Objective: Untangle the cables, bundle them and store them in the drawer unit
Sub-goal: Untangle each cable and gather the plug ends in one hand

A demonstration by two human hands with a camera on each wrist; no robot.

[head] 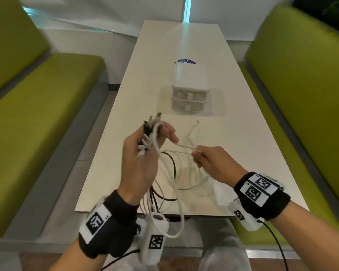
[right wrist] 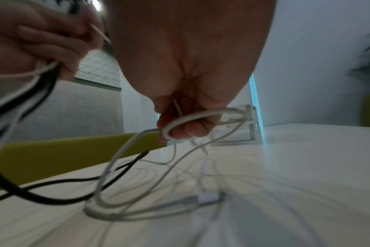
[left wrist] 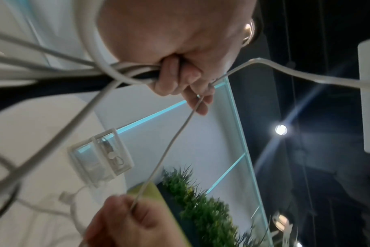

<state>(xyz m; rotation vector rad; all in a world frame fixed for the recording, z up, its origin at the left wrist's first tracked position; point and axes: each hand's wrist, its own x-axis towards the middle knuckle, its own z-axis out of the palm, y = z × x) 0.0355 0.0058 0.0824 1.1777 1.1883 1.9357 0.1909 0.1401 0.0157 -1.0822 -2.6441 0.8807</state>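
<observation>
My left hand is raised above the table's near end and grips a bunch of white and black cable ends, plugs sticking up. A thin white cable runs from it to my right hand, which pinches it and also holds a thicker white loop. A tangle of white and black cables hangs below both hands onto the table. The left wrist view shows my left hand with its fingers curled round the strands. The small white drawer unit stands mid-table beyond the hands, both drawers closed.
The long cream table runs away from me between two green benches. A round blue sticker lies behind the drawer unit. A white cable plug rests on the table ahead of the hands.
</observation>
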